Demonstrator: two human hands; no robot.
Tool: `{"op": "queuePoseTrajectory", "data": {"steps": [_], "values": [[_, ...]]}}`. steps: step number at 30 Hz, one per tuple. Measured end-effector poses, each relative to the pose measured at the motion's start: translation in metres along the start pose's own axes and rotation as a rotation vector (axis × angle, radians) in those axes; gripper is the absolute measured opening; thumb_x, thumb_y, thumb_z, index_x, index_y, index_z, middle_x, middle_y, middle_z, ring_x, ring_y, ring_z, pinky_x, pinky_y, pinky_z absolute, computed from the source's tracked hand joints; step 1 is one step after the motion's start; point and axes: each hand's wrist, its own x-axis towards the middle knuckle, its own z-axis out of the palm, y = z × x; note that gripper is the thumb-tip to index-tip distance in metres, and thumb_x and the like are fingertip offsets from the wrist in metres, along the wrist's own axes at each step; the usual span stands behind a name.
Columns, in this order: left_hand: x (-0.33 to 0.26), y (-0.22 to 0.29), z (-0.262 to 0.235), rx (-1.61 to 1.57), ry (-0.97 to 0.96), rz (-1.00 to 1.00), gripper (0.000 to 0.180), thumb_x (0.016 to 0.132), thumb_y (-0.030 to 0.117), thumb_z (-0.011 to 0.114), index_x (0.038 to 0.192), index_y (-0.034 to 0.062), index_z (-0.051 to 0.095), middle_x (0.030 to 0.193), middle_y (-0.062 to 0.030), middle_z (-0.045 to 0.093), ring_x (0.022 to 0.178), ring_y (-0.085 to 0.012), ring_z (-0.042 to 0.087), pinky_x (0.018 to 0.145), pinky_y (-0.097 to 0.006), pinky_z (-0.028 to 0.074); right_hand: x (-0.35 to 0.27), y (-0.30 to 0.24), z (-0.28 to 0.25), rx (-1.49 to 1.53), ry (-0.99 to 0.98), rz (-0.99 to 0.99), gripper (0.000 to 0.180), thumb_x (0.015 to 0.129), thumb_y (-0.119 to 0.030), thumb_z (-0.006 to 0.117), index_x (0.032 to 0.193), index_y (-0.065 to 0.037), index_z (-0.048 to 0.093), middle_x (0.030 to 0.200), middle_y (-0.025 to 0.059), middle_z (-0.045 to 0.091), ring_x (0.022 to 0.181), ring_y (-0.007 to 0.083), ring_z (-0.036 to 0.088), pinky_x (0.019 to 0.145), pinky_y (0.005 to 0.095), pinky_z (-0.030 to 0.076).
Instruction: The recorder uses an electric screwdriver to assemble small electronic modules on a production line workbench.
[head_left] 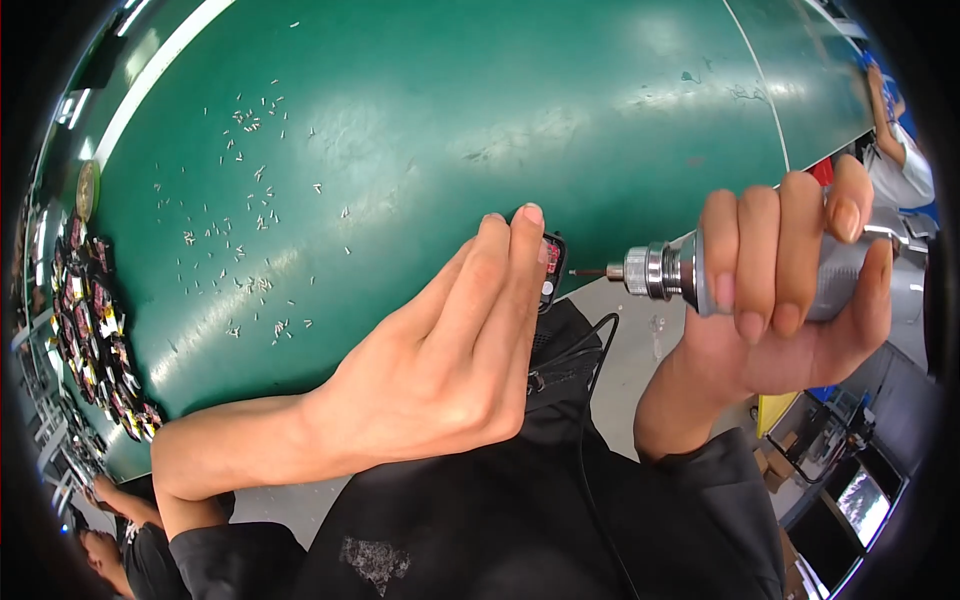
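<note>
- Small black circuit-board part (pixel 552 268) sits at the green bench (pixel 500 110) edge, pinched in the left hand (pixel 440 370).
- Right hand (pixel 790 300) wraps the electric screwdriver (pixel 680 270), bit just short of the part: driving not begun.
- Loose screws (pixel 250 220) scattered behind; finished-looking parts (pixel 95 320) piled far left.

two bare hands are at work: one left hand (pixel 450 350) and one right hand (pixel 790 290). there is one electric screwdriver (pixel 680 270) with a silver body, on the right, and one small black device (pixel 552 268) with a red patch, near the middle. one green table (pixel 480 100) fills the far side. small screws (pixel 250 220) lie scattered on its left part, too many and too small to count. one heap of small black and red parts (pixel 95 330) sits at the far left edge. one other person (pixel 895 150) shows at the far right.
</note>
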Motion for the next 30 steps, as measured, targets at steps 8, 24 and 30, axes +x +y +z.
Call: {"op": "queuePoseTrajectory", "data": {"steps": [8, 24, 30], "values": [[0.001, 0.004, 0.002, -0.007, 0.040, -0.053, 0.028, 0.061, -0.003, 0.067, 0.086, -0.0144, 0.067, 0.101, -0.0263, 0.065, 0.087, -0.0299, 0.064, 0.073, -0.031, 0.055, 0.005, 0.013, -0.009, -0.005, -0.038, 0.005, 0.023, 0.095, -0.025, 0.042, 0.100, -0.005, 0.051, 0.054, -0.0025, 0.042, 0.045, 0.0087, 0.041, 0.055, 0.0264, 0.037], [0.003, -0.008, 0.010, -0.189, 0.186, -0.009, 0.028, 0.058, 0.002, 0.063, 0.080, -0.0154, 0.063, 0.099, -0.0279, 0.063, 0.093, -0.0353, 0.064, 0.074, -0.037, 0.056, 0.021, 0.011, 0.009, -0.199, -0.147, 0.065, 0.015, 0.094, -0.020, 0.046, 0.084, -0.010, 0.039, 0.051, -0.0030, 0.039, 0.041, 0.0081, 0.038, 0.050, 0.0258, 0.037], [-0.012, -0.002, -0.001, -0.106, 0.103, -0.032, 0.029, 0.062, 0.016, 0.059, 0.079, -0.0084, 0.063, 0.098, -0.0241, 0.063, 0.092, -0.0308, 0.061, 0.084, -0.038, 0.051, 0.014, 0.033, 0.021, -0.023, -0.092, -0.012, 0.019, 0.088, -0.015, 0.056, 0.080, -0.009, 0.040, 0.046, -0.0037, 0.040, 0.034, 0.0068, 0.036, 0.039, 0.0207, 0.034]]}}
